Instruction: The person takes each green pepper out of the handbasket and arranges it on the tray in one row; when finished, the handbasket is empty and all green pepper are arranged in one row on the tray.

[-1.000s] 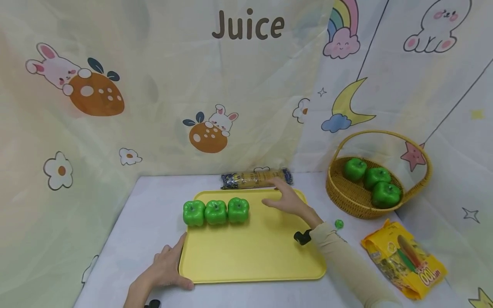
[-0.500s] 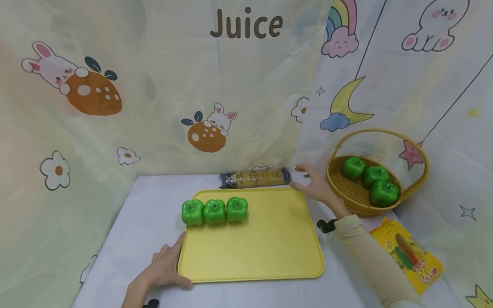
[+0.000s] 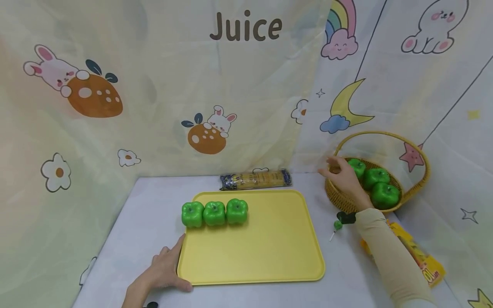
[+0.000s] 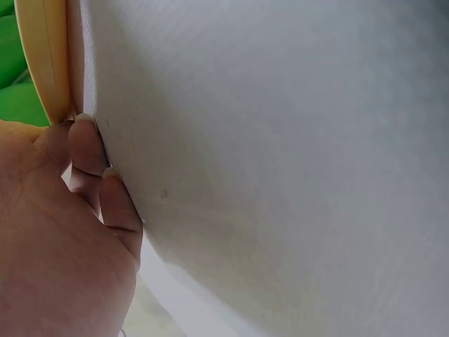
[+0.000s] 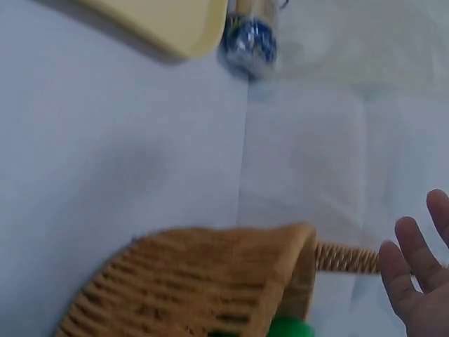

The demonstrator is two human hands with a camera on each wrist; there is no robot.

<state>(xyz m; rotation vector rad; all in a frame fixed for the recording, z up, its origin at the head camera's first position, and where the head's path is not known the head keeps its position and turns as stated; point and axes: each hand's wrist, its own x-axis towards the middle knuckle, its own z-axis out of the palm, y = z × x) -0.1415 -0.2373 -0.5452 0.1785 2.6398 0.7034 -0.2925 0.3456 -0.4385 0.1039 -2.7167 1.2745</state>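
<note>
My left hand (image 3: 165,267) holds the yellow tray (image 3: 254,252) by its front left corner, thumb at the front edge and fingers along the left side. In the left wrist view, curled fingers (image 4: 121,203) lie against the rim. Three green bell peppers (image 3: 214,213) sit in a row at the tray's back left. With nothing in it, my right hand (image 3: 346,177) reaches over the left side of the wicker basket (image 3: 339,197), fingers loosely bent. More green bell peppers (image 3: 385,195) lie in the basket, one partly hidden behind that hand.
Behind the tray lies a long clear packet (image 3: 256,179) of what looks like spaghetti. A green lollipop (image 3: 337,225) rests in front of the basket. The yellow snack bag (image 3: 431,265) at right is partly covered by the right sleeve (image 3: 385,252). Printed cloth walls stand behind.
My right hand has moved from above the tray, past its back right corner, rightward to the basket. My left hand stays at the tray corner, and the three peppers there have not moved.
</note>
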